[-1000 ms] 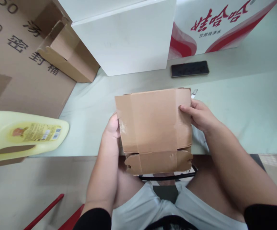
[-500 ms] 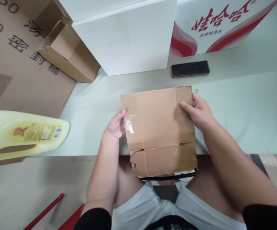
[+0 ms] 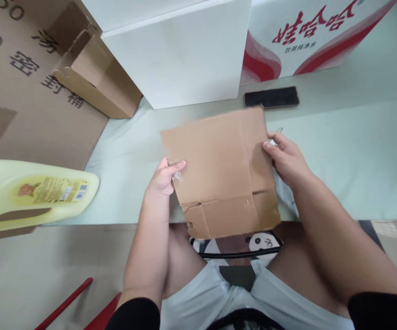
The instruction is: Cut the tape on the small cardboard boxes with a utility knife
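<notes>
Front and centre we have the flattened brown corrugated cardboard box [image 3: 219,160], held up off the pale green tabletop [image 3: 356,160] and tilted, its top left corner lower than its right. The left grip [image 3: 166,176] is closed on the box's left edge, thumb on the face and fingers curled behind, right where a scrap of clear tape [image 3: 178,175] sticks to the cardboard. The right grip [image 3: 286,158] is clamped on the opposite edge, thumb pressed on the front near the upper right, the other fingers behind. So the box spans the gap between the two grips, pinched at both sides. Its lower flaps hang past the tabletop's near edge, above our view of the lap and a panda-print item [image 3: 263,240] peeking out below.

Moving outward, a black phone [image 3: 271,97] lies flat on the tabletop just beyond the box's top right corner. Behind it stands a white carton with red lettering [image 3: 305,41], and beside that a plain white box [image 3: 184,55]. Further left we spot a small open brown cardboard box [image 3: 98,78] against a large brown carton with black print [image 3: 19,91]. A pale yellow plastic jug [image 3: 30,195] lies on its side at far left.
</notes>
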`<act>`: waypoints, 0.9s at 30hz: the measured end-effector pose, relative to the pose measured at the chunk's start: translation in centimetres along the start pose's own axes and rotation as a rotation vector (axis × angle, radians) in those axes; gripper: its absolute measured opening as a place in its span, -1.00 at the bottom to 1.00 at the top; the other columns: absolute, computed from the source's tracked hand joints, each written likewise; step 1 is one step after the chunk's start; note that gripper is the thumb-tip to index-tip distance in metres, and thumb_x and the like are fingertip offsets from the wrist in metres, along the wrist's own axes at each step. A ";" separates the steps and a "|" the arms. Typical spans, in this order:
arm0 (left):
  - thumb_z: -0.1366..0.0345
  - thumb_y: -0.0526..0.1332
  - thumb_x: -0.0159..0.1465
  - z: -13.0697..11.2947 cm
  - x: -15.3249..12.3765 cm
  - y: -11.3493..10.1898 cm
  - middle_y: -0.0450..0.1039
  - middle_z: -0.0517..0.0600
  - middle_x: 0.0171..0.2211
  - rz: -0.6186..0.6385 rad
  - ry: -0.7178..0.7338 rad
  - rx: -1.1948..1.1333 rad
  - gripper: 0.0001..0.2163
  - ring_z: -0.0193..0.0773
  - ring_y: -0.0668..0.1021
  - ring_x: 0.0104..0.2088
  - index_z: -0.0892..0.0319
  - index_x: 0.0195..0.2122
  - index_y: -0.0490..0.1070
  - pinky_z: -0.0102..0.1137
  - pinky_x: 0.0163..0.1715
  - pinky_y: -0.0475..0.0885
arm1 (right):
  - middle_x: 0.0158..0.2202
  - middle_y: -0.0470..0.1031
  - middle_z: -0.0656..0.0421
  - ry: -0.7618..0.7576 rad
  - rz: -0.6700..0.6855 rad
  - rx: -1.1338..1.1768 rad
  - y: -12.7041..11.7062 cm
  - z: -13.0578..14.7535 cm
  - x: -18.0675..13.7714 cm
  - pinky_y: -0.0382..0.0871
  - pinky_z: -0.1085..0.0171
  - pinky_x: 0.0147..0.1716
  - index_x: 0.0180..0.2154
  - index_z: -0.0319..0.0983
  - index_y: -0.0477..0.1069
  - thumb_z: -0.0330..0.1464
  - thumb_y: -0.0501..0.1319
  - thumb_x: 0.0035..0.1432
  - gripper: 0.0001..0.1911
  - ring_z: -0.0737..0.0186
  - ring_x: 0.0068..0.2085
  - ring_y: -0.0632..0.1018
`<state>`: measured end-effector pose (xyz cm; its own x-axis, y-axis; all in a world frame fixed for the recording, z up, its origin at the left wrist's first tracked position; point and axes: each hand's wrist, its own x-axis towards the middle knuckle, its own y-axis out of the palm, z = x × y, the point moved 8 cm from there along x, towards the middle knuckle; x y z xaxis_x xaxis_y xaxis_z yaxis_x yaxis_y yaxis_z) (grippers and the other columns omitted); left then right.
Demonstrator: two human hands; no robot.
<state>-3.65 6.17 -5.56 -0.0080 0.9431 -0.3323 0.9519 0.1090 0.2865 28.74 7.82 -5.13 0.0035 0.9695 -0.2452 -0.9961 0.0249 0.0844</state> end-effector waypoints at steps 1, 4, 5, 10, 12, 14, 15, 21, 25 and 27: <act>0.27 0.61 -0.09 -0.6 0.3 -0.7 0.72 0.04 -0.27 -0.042 0.063 -0.047 -0.56 -0.09 0.74 -0.30 0.14 -0.18 0.56 -0.33 -0.27 0.68 | -0.48 0.54 0.26 0.054 0.038 0.074 0.0 -0.1 0.0 0.29 0.36 -0.59 -0.16 -0.12 0.45 0.01 0.47 -0.03 -0.50 0.31 -0.53 0.50; 0.35 0.48 0.10 -2.0 1.0 -3.2 0.72 0.04 -0.14 -0.194 0.247 -0.203 -0.73 -0.07 0.73 -0.08 0.13 -0.16 0.58 -0.31 -0.09 0.67 | -0.44 0.60 0.20 0.102 0.124 0.218 -0.1 0.3 -0.2 0.40 0.29 -0.55 -0.21 -0.12 0.46 0.17 0.42 -0.10 -0.40 0.23 -0.49 0.57; 0.37 0.43 0.15 -2.1 1.2 -3.9 0.71 0.05 -0.09 -0.237 0.280 -0.244 -0.77 -0.06 0.71 0.00 0.13 -0.15 0.58 -0.29 -0.02 0.65 | -0.41 0.62 0.21 0.097 0.149 0.245 0.0 0.5 -0.2 0.46 0.25 -0.51 -0.21 -0.10 0.46 0.21 0.41 -0.12 -0.38 0.19 -0.46 0.61; 0.41 0.34 0.28 -1.4 1.7 -4.9 0.68 0.05 0.00 -0.320 0.293 -0.330 -0.86 -0.03 0.60 0.21 0.12 -0.14 0.57 -0.22 0.16 0.57 | -0.35 0.65 0.23 0.095 0.295 0.277 2.2 -0.1 -0.6 0.54 0.24 -0.40 -0.19 -0.11 0.50 0.12 0.54 -0.22 -0.36 0.20 -0.40 0.66; 0.40 0.36 0.28 -1.1 1.9 -4.6 0.68 0.06 0.00 -0.313 0.293 -0.349 -0.87 -0.02 0.59 0.22 0.13 -0.15 0.56 -0.20 0.18 0.56 | -0.32 0.66 0.19 0.090 0.333 0.222 3.1 -0.8 -0.8 0.57 0.22 -0.34 -0.17 -0.13 0.52 0.07 0.56 -0.19 -0.38 0.19 -0.36 0.66; 0.38 0.37 0.27 -0.9 2.0 -4.3 0.68 0.06 -0.02 -0.301 0.292 -0.359 -0.88 -0.02 0.60 0.21 0.13 -0.16 0.56 -0.18 0.18 0.56 | -0.23 0.68 0.12 0.085 0.379 0.140 4.0 -1.4 -1.1 0.59 0.18 -0.26 -0.14 -0.15 0.53 0.06 0.54 -0.12 -0.40 0.16 -0.28 0.68; 0.38 0.38 0.27 -0.9 2.0 -4.1 0.68 0.06 -0.03 -0.297 0.294 -0.360 -0.87 -0.02 0.61 0.20 0.12 -0.16 0.55 -0.18 0.18 0.56 | -0.18 0.69 0.09 0.084 0.400 0.094 4.4 -1.7 -1.2 0.60 0.16 -0.23 -0.13 -0.16 0.54 0.07 0.53 -0.09 -0.40 0.14 -0.25 0.68; 0.31 0.42 0.24 -1.0 1.9 -3.5 0.68 0.05 -0.04 -0.282 0.294 -0.365 -0.88 -0.03 0.62 0.17 0.12 -0.21 0.55 -0.19 0.15 0.57 | 0.01 0.67 -0.02 0.116 0.467 -0.059 6.3 -2.9 -2.4 0.57 -0.04 0.07 -0.06 -0.19 0.59 0.16 0.49 -0.10 -0.29 -0.05 0.01 0.66; 0.25 0.42 0.24 -1.1 1.5 -2.8 0.68 0.05 -0.05 -0.247 0.265 -0.362 -0.87 -0.03 0.62 0.15 0.13 -0.23 0.57 -0.22 0.17 0.55 | 0.09 0.64 -0.01 0.148 0.396 -0.068 6.5 -3.3 -2.8 0.51 -0.09 0.17 -0.03 -0.16 0.58 0.14 0.53 -0.19 -0.24 -0.11 0.11 0.61; 0.25 0.41 0.24 -1.3 1.3 -2.4 0.68 0.06 -0.03 -0.230 0.259 -0.372 -0.87 -0.04 0.61 0.17 0.13 -0.22 0.57 -0.23 0.18 0.53 | 0.03 0.66 -0.02 0.182 0.378 -0.071 6.5 -3.8 -2.9 0.60 -0.03 -0.06 -0.08 -0.17 0.58 0.16 0.52 -0.19 -0.26 -0.07 -0.04 0.65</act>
<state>-6.38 7.55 -5.55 -0.3248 0.9235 -0.2039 0.7436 0.3826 0.5483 21.89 4.20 -7.54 -0.3720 0.8483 -0.3768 -0.9281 -0.3467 0.1359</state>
